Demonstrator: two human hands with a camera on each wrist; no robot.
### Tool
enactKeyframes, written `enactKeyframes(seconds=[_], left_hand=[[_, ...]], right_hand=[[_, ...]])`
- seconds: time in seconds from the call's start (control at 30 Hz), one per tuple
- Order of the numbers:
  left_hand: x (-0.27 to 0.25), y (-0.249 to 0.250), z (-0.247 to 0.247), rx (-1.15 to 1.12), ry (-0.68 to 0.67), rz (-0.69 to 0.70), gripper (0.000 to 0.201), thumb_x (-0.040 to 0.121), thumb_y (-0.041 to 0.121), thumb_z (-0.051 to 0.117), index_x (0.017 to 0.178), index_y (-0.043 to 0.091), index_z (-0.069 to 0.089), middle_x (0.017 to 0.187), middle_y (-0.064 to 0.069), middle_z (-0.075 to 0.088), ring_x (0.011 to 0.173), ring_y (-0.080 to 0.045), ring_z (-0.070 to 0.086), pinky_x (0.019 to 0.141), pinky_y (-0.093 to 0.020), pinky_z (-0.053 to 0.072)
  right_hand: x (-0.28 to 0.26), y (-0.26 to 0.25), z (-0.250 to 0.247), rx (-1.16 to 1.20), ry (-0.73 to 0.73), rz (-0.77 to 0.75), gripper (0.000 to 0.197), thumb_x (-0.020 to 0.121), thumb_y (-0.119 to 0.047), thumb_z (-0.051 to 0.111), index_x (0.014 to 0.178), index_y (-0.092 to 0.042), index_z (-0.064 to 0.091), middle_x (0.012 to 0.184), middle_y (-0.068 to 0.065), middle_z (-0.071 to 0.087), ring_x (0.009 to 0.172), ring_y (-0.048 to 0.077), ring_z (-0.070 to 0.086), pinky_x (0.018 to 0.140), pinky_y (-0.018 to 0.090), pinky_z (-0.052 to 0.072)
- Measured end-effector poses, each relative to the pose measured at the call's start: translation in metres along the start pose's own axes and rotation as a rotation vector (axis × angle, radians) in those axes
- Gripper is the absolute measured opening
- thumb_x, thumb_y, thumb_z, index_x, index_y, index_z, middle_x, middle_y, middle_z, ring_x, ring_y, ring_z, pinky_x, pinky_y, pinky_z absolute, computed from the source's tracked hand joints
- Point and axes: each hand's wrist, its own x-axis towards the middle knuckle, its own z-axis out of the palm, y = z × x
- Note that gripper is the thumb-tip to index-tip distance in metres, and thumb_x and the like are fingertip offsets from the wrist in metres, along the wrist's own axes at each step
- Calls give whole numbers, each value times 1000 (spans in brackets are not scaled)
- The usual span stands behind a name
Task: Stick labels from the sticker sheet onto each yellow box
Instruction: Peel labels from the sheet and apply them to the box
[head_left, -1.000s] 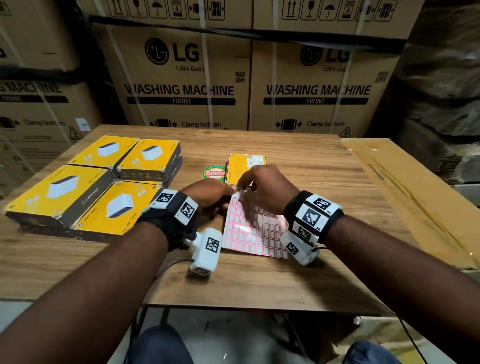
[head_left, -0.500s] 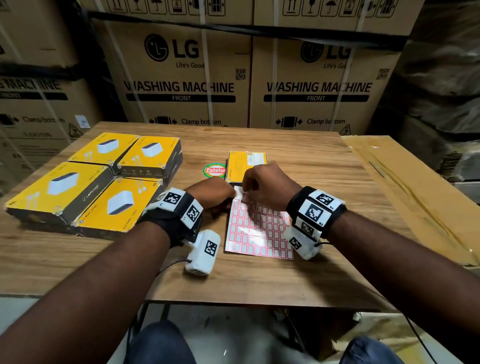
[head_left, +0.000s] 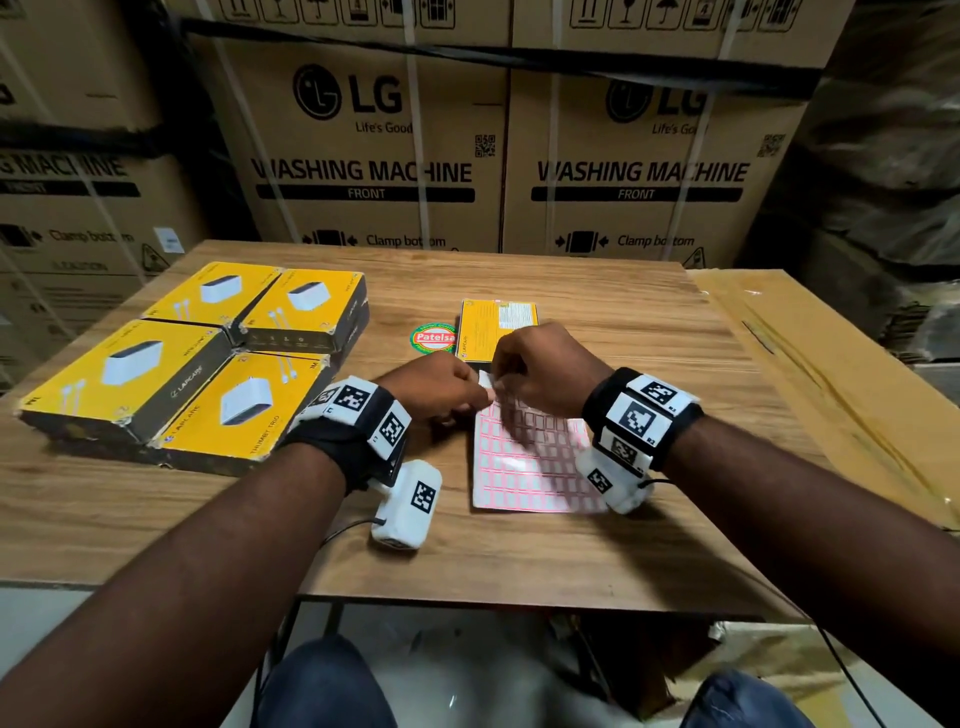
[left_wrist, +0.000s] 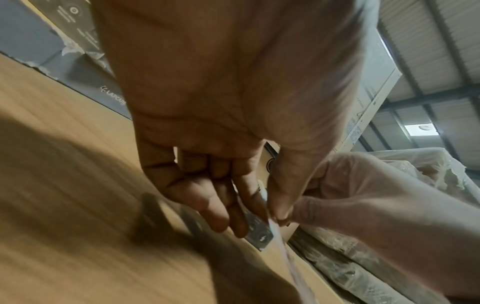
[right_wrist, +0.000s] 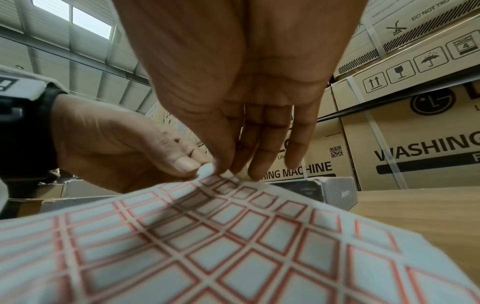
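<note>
The sticker sheet (head_left: 524, 462), a white sheet with a grid of red-edged labels, lies on the wooden table (head_left: 597, 551) in front of me. My left hand (head_left: 480, 397) pinches its far left corner (right_wrist: 206, 170) between thumb and forefinger, lifting it. My right hand (head_left: 498, 382) meets it there, and its thumb and forefinger (right_wrist: 228, 170) pinch a label at the sheet's far edge. Several yellow boxes (head_left: 135, 374) lie flat in a block at the left. One smaller yellow box (head_left: 498, 327) lies just beyond my hands, partly hidden by them.
A round red and green sticker (head_left: 434, 338) is stuck on the table left of the smaller box. A brown cardboard slab (head_left: 831, 384) lies along the table's right side. Large washing machine cartons (head_left: 374, 156) stand stacked behind the table.
Both hands have stayed at the sheet's far left corner. A small white piece now stands up between the fingertips, and the sheet has shifted slightly.
</note>
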Motion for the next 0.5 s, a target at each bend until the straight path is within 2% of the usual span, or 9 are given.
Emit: enactKeyframes(seconds=[0.13, 0.23, 0.3, 0.43, 0.5], left_hand=[[0, -4, 3, 38, 28, 4, 27, 89, 21, 66, 65, 12, 59, 65, -4, 57, 57, -14, 51, 55, -21, 41], [-1, -5, 3, 42, 37, -3, 25, 89, 20, 65, 67, 10, 59, 62, -5, 53, 56, -15, 46, 57, -25, 35], [-1, -4, 1, 53, 28, -7, 33, 90, 19, 64, 60, 12, 52, 56, -1, 48, 52, -13, 41, 56, -26, 32], [-4, 0, -1, -24, -1, -30, 40, 93, 17, 59, 56, 14, 46, 50, 1, 44, 42, -10, 40, 50, -24, 32], [-4, -1, 0, -66, -20, -32, 38, 92, 17, 60, 56, 14, 48, 47, 4, 47, 42, -9, 41, 51, -24, 32]], right_hand=[[-3, -1, -1, -7, -21, -25, 7, 81, -10, 66, 85, -14, 70, 80, -2, 67, 75, 15, 61, 64, 24, 44], [-5, 0, -2, 31, -57, -27, 14, 79, -10, 71, 92, -15, 72, 86, -4, 70, 77, 10, 62, 68, 21, 48], [-5, 1, -2, 41, -54, -31, 15, 78, -15, 76, 93, -17, 74, 87, -5, 71, 77, 7, 61, 71, 20, 48], [-3, 2, -2, 45, -14, -32, 8, 78, -17, 78, 86, -17, 76, 83, -4, 71, 72, 5, 59, 64, 14, 44], [-4, 3, -2, 36, -14, -34, 7, 78, -17, 77, 84, -17, 74, 83, -3, 71, 73, 7, 61, 65, 19, 48]])
